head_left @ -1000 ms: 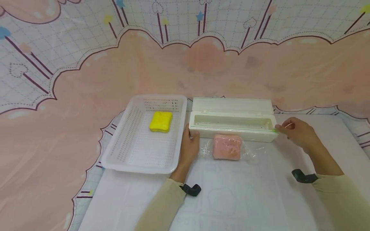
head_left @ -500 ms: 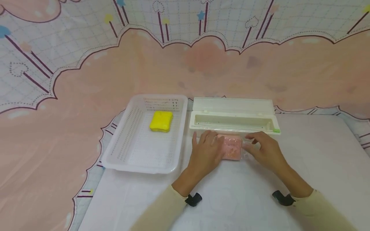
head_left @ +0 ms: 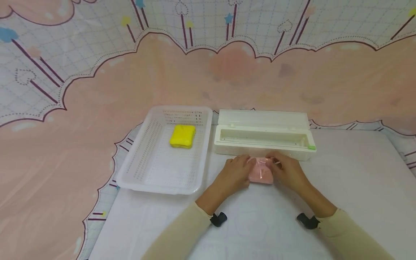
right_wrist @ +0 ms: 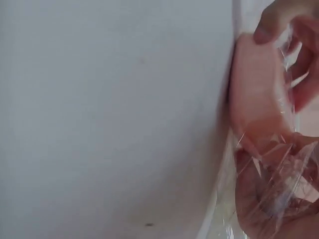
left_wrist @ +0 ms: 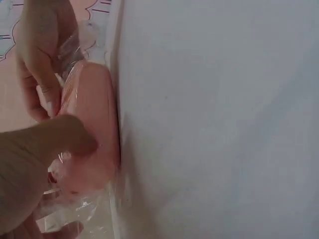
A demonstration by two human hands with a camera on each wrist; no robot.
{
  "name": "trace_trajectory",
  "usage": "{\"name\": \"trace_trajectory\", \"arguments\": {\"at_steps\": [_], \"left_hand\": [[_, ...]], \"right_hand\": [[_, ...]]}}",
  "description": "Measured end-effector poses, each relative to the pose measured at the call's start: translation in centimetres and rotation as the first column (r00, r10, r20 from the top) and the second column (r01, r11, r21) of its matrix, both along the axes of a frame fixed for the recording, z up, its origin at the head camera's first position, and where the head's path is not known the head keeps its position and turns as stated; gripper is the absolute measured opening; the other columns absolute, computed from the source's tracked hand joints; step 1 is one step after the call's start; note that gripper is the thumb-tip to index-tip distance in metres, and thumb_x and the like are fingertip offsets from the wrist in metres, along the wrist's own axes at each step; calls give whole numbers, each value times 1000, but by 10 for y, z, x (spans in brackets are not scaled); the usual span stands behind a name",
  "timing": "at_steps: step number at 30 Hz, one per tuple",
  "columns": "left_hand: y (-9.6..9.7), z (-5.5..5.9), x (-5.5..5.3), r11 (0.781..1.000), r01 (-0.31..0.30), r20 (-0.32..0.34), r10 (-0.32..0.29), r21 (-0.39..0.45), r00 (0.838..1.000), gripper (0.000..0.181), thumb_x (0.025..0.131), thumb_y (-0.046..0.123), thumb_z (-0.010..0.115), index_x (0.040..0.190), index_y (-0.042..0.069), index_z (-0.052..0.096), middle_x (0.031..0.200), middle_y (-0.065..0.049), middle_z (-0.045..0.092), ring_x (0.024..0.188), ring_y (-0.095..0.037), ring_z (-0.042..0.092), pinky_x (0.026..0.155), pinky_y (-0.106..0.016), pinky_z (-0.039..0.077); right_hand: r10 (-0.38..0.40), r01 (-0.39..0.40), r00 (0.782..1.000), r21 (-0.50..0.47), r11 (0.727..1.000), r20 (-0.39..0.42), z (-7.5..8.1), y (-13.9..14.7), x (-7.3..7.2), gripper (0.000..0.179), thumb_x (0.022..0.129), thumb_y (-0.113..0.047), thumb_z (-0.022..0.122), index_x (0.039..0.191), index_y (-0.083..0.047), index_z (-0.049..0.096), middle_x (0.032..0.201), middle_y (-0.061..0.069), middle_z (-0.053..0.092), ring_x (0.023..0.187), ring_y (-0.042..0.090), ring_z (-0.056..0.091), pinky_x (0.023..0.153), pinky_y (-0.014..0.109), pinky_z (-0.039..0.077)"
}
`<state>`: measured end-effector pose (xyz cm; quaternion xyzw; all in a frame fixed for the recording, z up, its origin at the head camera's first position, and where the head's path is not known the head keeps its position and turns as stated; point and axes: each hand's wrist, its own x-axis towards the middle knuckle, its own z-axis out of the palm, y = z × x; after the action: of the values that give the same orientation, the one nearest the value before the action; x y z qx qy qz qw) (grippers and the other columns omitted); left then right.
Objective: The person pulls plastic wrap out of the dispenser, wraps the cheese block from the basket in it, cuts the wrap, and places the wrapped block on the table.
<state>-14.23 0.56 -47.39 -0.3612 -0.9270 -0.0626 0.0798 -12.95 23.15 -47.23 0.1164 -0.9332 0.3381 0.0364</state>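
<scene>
A pink, round-cornered block [head_left: 261, 173] wrapped in clear cling film [right_wrist: 294, 174] stands tilted on the white table, in front of a film dispenser [head_left: 260, 150]. My left hand [head_left: 234, 173] grips its left end, the thumb lying on the pink side in the left wrist view, fingers partly hidden behind. At the other end, my right hand [head_left: 287, 172] pinches the film by the upper right corner. In the right wrist view, loose, crinkled film stretches over that hand's fingers. The pink block [left_wrist: 97, 114] fills the space between both hands.
A white perforated basket [head_left: 130, 169] stands left of the hands, holding a yellow block [head_left: 182, 136]. The dispenser's lid [head_left: 263, 118] is raised at the back, and a green slider [head_left: 312, 147] sits at its right end. A patterned cloth [head_left: 195, 83] hangs behind.
The left hand has left the dispenser's left end and the right hand its green slider. Both came to the pink block, which is now tilted up, its film gathered in.
</scene>
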Motion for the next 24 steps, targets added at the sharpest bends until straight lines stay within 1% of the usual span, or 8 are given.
{"name": "trace_trajectory", "arguments": {"at_steps": [4,8,13,16,18,20,21,24], "left_hand": [[-2,5,13,1000,21,191,-22,7,981,55,82,36,82,129,15,63,124,-6,64,106,-22,66,86,-38,55],[-5,16,32,1000,0,373,-10,27,928,49,88,53,75,122,18,69,115,-4,65,96,-18,65,78,-31,55],[-6,32,43,989,-141,384,116,38,916,28,100,45,62,116,28,76,108,0,70,96,-19,63,71,-35,49],[-6,34,36,956,-271,409,206,108,889,29,102,32,61,124,18,74,118,-7,68,107,-25,63,81,-40,53],[-5,29,25,935,-315,475,205,163,856,34,103,25,58,131,8,68,124,-13,67,114,-29,64,90,-41,55],[-5,22,14,922,-333,567,171,196,806,38,104,22,54,135,2,63,127,-16,68,118,-29,65,97,-42,54],[-5,18,9,917,-338,622,141,211,770,39,104,21,53,136,1,62,121,-15,71,113,-26,67,96,-39,55],[-5,10,2,903,-362,755,67,232,652,38,103,21,52,134,3,63,104,-7,75,95,-18,69,88,-33,54]], "right_hand": [[38,-39,995,6,999,97,1,4,7,22,98,-15,68,120,-10,69,106,14,75,90,28,72,76,43,60],[78,-85,987,42,996,138,3,7,15,26,96,-15,70,122,-14,72,105,9,76,90,23,71,76,40,58],[46,-52,998,132,990,49,12,9,27,31,96,-20,70,127,-14,70,123,12,71,116,36,63,96,57,52],[-60,66,997,191,979,-40,21,11,37,30,94,-23,73,121,-9,71,116,16,68,108,37,61,87,56,53],[-122,120,993,194,974,-2,27,15,44,34,96,-30,71,117,-4,67,99,13,68,88,30,62,71,46,53],[-145,117,977,173,978,156,29,19,50,41,99,-38,66,115,-1,61,85,8,67,71,22,60,59,37,49],[-142,105,955,152,983,259,29,20,53,46,100,-43,63,115,0,58,80,6,67,66,19,59,56,34,48],[-88,101,840,4,995,536,19,19,61,52,101,-49,58,119,-1,48,81,4,68,63,17,63,58,32,54]]}}
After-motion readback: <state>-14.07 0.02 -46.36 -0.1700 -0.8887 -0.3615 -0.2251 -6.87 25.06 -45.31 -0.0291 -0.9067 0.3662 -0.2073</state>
